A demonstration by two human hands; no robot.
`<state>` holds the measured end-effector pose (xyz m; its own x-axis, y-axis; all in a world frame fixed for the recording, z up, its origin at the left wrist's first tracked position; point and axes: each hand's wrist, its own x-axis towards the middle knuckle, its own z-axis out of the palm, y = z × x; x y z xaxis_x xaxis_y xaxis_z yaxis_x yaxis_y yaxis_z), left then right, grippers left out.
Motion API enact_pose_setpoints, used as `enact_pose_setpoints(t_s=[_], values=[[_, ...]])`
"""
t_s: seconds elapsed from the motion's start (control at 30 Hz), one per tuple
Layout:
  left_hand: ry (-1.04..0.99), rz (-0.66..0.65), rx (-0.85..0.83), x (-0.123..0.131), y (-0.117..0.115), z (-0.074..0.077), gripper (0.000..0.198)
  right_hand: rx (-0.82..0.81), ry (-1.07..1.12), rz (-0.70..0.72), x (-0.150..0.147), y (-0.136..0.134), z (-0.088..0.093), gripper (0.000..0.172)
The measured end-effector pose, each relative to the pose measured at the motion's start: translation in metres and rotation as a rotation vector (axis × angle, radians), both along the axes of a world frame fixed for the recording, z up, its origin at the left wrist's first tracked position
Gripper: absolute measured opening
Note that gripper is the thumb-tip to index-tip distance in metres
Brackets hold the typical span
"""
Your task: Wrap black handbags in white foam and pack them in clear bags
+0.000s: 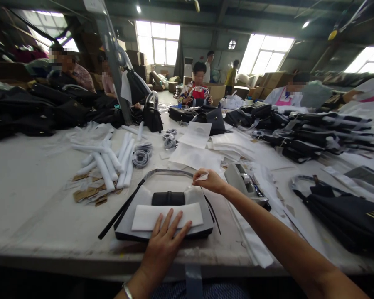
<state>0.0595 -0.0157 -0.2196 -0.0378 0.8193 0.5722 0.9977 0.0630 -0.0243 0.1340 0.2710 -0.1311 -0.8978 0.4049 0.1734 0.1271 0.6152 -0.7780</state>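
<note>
The right hand [209,181] is pinched narrow, thumb against fingers, with a small whitish piece [202,177] caught in it; whether the fingertips also hold the handle [171,171] just beside them, I cannot tell. Below and left of that pinch lies the black bag [168,199], flat on the worktable [34,199], most of its front under thin white sheeting [126,218]. The left hand [166,238] rests there palm down, fingers spread over a white foam pad [141,218] (it holds nothing between the fingers).

Just right of the pinch stands a grey tape dispenser [241,180]; just beyond it, farther from the wearer, lie translucent sheets [195,154]. Well to its left are white foam rolls [104,168] in a loose pile, with dark coils [141,158] next to them. Farthest out, across the table, a co-worker [198,89] handles another bag [199,99].
</note>
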Motion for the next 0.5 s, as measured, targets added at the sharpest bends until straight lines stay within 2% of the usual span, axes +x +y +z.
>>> enact_pose_setpoints(t_s=[0.17, 0.33, 0.43, 0.5], values=[[-0.009, 0.01, -0.007, 0.0, 0.001, 0.002, 0.052, 0.09, 0.04, 0.054, -0.009, 0.011, 0.017, 0.021], [-0.024, 0.015, -0.016, 0.0, 0.001, 0.003, 0.052, 0.191, -0.069, -0.023, -0.019, 0.013, 0.027, 0.028], [-0.019, 0.01, -0.017, -0.001, 0.002, 0.004, 0.052, 0.149, -0.077, -0.049, -0.023, 0.013, 0.026, 0.031], [-0.009, 0.007, -0.02, -0.001, 0.002, 0.004, 0.052, 0.077, -0.085, -0.014, -0.022, 0.014, 0.023, 0.029]])
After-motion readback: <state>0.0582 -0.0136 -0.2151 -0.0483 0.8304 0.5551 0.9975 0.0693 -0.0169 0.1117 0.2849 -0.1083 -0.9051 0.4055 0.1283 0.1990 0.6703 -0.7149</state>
